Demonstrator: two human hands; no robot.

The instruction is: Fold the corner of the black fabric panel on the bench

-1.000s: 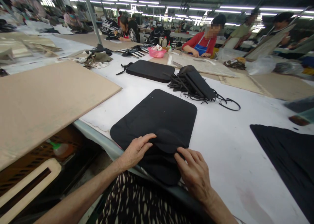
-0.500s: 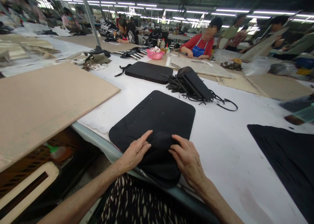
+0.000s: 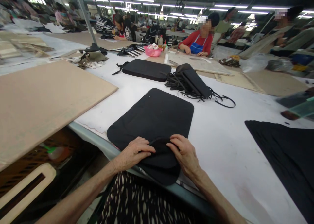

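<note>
A flat black fabric panel (image 3: 157,112) with rounded corners lies on the white table, its near end at the table's front edge. Over that near end is a smaller curved piece of black fabric (image 3: 164,157); whether it is separate or a fold of the panel, I cannot tell. My left hand (image 3: 137,152) is closed at the left side of this piece, thumb and fingers nipping its edge. At its upper right, my right hand (image 3: 183,150) pinches the same edge between thumb and fingers. The fingertips partly hide the grip.
Beyond the panel are a padded black slab (image 3: 147,69) and a bundle of black strips (image 3: 195,81). More black fabric (image 3: 284,152) lies at right. A beige board (image 3: 54,103) covers the left. A co-worker in red (image 3: 198,42) sits across the white table (image 3: 220,142), near a pink basket (image 3: 152,50).
Both hands have gone from pointing, spread fingers to closed pinches on the smaller black piece. Its upper edge now stands out as a raised curve. The view has shifted slightly.
</note>
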